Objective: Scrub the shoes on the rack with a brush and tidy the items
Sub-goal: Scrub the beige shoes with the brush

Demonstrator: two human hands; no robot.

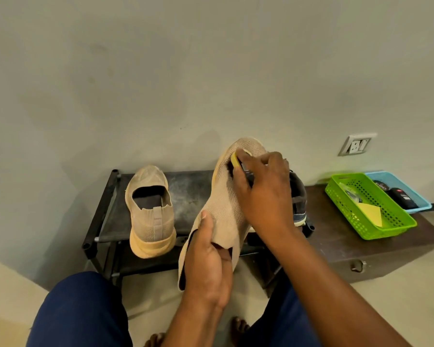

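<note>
Above rack (196, 186), left hand (208, 269) grips shoe (223, 196); right hand (263, 191) grips brush (238, 162).

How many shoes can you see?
3. One beige mesh slip-on shoe stands on the black shoe rack. Its twin, the held beige mesh shoe, is in the hands. A dark blue shoe sits behind the right hand; more may be hidden.

Held shoe (226, 196): beige knit mesh cloth, matt, perforated. Second shoe (149, 209): same cloth, smooth foam-like sole. Rack (105, 204): black metal tubes, dusty fabric-like shelf. Green basket (371, 206), blue basket (409, 189): perforated glossy plastic.
</note>
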